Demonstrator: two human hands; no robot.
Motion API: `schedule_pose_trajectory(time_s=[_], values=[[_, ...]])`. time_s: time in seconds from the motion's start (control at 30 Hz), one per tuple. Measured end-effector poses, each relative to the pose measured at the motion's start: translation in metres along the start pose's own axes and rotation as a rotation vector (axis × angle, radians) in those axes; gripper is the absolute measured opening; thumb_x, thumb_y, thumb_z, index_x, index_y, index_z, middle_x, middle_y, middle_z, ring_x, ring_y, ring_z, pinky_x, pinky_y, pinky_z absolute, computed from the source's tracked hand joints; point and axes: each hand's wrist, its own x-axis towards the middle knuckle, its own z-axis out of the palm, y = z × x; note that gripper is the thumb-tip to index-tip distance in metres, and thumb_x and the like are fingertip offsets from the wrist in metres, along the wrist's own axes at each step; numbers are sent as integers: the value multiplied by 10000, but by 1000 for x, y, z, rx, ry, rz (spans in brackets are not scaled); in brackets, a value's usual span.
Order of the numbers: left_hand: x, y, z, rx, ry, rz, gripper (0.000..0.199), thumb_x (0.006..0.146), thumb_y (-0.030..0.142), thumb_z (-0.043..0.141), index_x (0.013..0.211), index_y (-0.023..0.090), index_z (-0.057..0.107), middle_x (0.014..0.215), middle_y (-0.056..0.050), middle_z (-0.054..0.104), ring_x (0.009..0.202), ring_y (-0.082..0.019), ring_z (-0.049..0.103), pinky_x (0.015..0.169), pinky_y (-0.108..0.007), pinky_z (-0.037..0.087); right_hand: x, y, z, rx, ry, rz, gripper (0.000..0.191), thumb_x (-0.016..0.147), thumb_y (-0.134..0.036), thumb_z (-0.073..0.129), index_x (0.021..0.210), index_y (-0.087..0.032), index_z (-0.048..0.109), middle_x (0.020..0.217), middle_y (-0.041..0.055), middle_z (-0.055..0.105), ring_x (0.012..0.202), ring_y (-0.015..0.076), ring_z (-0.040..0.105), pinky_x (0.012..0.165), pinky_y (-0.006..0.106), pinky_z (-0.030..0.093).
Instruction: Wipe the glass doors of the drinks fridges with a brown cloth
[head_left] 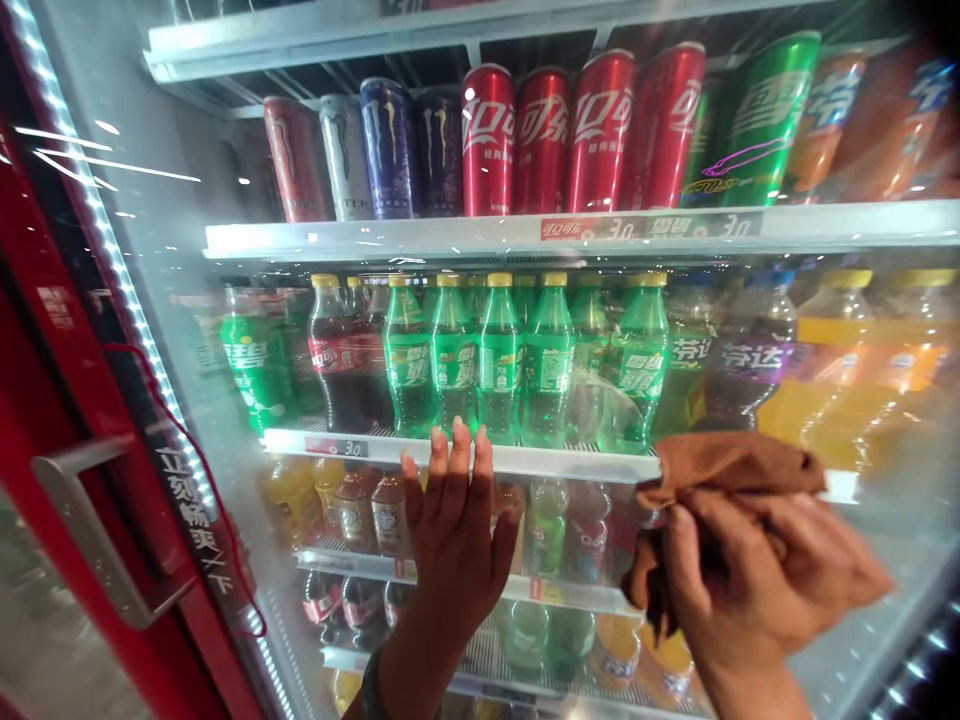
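Note:
My left hand (pixel 454 535) is raised with its fingers stretched out, its back toward me, and looks laid flat on the glass door (pixel 600 400) of a drinks fridge. A dark band circles that wrist. Bunched in my right hand (pixel 757 570) is a brown cloth (pixel 739 468), held up close to the glass at the lower right. Part of the cloth hangs below my fingers. Behind the glass, green soda bottles (pixel 501 350) with yellow caps stand above my left fingertips. I cannot tell exactly where the cloth meets the glass.
A red door frame (pixel 45 370) with a metal handle (pixel 97 530) runs down the left, beside a light strip (pixel 112 230) and a red cord (pixel 176 430). Red cola cans (pixel 487 140) line the upper shelf; orange drink bottles (pixel 832 350) stand at right. Reflections streak the glass.

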Motion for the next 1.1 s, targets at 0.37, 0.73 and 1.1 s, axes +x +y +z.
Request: schedule_pose_trajectory(time_s=[0.37, 0.73, 1.1], values=[[7, 53, 17, -113, -31, -31, 643, 1131, 389, 288, 1698, 108, 176, 1800, -118, 129, 1686, -279, 49, 1332, -535, -162, 46, 26, 5, 51, -35, -202, 270, 828, -247, 863, 1061, -247, 727, 1094, 61, 641, 1232, 287, 557, 1053, 475, 514], [2, 54, 27, -31, -5, 16, 685, 1107, 404, 357, 1700, 105, 188, 1798, -116, 131, 1682, -285, 95, 1368, -501, -2, -26, 3, -10, 167, -138, -250, 141, 886, -209, 764, 1007, -277, 738, 999, 9, 649, 1115, 213, 570, 1087, 484, 491], [-3, 58, 26, -28, -45, 11, 692, 1097, 376, 364, 1700, 93, 175, 1809, -93, 64, 1686, -273, 47, 1373, -477, -43, -29, 112, -46, -95, 37, -69, 214, 783, -264, 874, 960, -229, 758, 959, 56, 608, 999, 264, 642, 959, 494, 504]])
